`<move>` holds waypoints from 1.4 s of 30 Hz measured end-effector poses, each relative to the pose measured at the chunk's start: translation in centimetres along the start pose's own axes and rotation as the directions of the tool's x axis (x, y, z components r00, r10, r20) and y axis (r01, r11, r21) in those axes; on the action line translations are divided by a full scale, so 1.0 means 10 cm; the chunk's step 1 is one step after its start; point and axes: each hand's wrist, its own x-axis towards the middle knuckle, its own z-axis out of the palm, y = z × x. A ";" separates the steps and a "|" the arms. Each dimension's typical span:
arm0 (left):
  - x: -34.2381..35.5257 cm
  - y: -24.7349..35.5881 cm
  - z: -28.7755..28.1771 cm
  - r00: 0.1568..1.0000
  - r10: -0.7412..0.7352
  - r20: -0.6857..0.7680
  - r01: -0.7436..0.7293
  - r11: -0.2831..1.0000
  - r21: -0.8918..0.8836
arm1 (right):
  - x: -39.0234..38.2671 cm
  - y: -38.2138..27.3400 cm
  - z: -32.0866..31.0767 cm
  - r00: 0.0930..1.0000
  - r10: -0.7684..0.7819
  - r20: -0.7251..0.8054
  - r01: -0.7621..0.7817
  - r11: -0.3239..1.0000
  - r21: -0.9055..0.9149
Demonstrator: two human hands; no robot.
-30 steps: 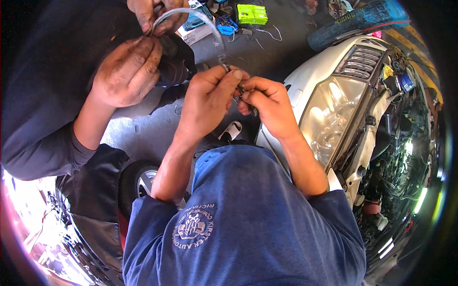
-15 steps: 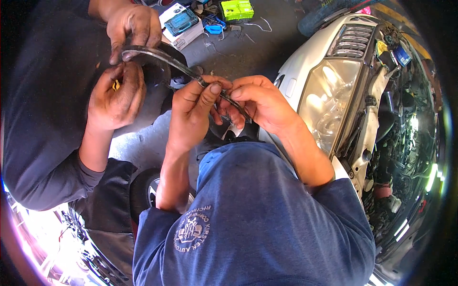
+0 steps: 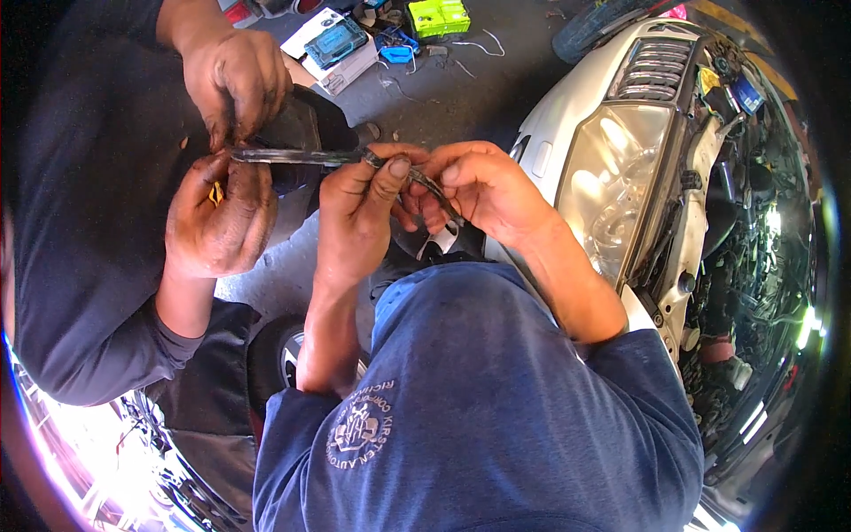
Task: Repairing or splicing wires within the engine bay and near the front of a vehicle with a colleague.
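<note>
A black cable (image 3: 297, 156) runs from a co-worker's hands on the left into mine. My left hand (image 3: 359, 208) pinches it between thumb and fingers. Close beside, my right hand (image 3: 492, 191) has its fingertips closed at the cable's right part, which slants down across the fingers. Small details under these fingers are hidden. The co-worker's upper hand (image 3: 238, 80) and lower hand (image 3: 222, 213) meet at the cable's left end. Something small and yellow (image 3: 215, 192) shows between the lower hand's fingers.
To my right stands a light-coloured car with its headlight (image 3: 612, 186) and uncovered engine bay (image 3: 753, 266). On the floor ahead are a white box (image 3: 346, 71), a bright green car battery (image 3: 439, 18) and loose wires. A wheel (image 3: 288, 355) stands at lower left.
The stretch of cable between us has gone from an upward arch to nearly straight and level. The co-worker's hands have shifted slightly; mine stay almost in place on the cable.
</note>
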 end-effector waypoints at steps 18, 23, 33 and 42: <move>-0.03 -0.01 -0.01 0.997 -0.077 -0.007 0.076 0.993 -0.085 | 0.03 0.06 -0.12 0.996 -0.028 0.090 0.036 0.996 -0.087; 0.03 -0.03 -0.01 0.994 -0.098 -0.049 0.092 0.990 -0.103 | 0.08 0.11 -0.20 0.988 -0.033 0.153 0.064 0.978 -0.201; 0.44 -0.30 -0.02 0.968 -0.204 -0.149 0.120 0.891 -0.437 | -0.01 0.09 -0.61 0.995 0.060 0.075 -0.045 0.983 -0.180; 0.11 -0.64 0.35 0.961 -0.139 0.239 0.184 0.967 -0.178 | 0.12 -0.06 -0.48 0.978 -0.181 -0.104 0.194 0.973 0.126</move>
